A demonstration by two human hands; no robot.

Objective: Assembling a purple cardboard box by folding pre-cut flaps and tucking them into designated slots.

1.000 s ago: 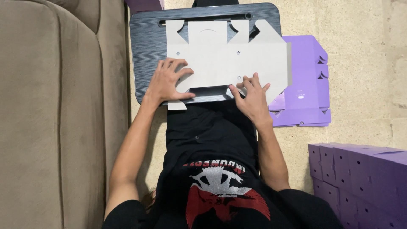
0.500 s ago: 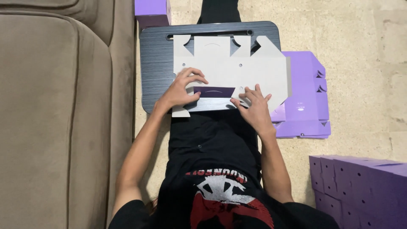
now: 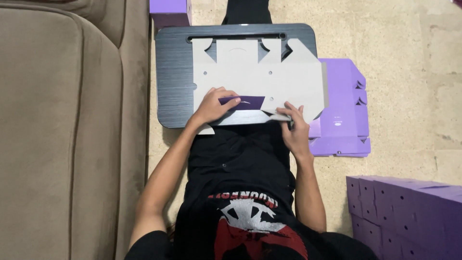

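Flat on the dark lap tray (image 3: 175,77), serving as worktop: a grey die-cut cardboard blank (image 3: 260,79), unprinted side up, its near edge turned over into a narrow flap (image 3: 243,102) showing purple. Left hand (image 3: 211,105) curled over the flap's left end, fingers pressing it down, closed around the fold rather than lifting anything. Right hand (image 3: 293,126) pinching the blank's near right corner at the tray edge, fingers bent tight on the card.

Long axis of the blank running left to right across the tray, notched tabs pointing away from the body, folded flap lying along the near side, parallel to that axis. Right end overhanging the tray, above a stack of flat purple blanks (image 3: 341,110) on the floor (image 3: 399,72). More made-up purple boxes (image 3: 409,212) near the right knee, another purple box (image 3: 168,9) beyond the tray beside the sofa (image 3: 67,135).

Possible trouble, as a judgement: crease wandering off its score line if the two hands press unevenly; overhanging right end sagging or buckling with nothing under it; blank sliding on the smooth tray, or tray tipping on the legs under a lopsided push; thin tabs tearing if forced.
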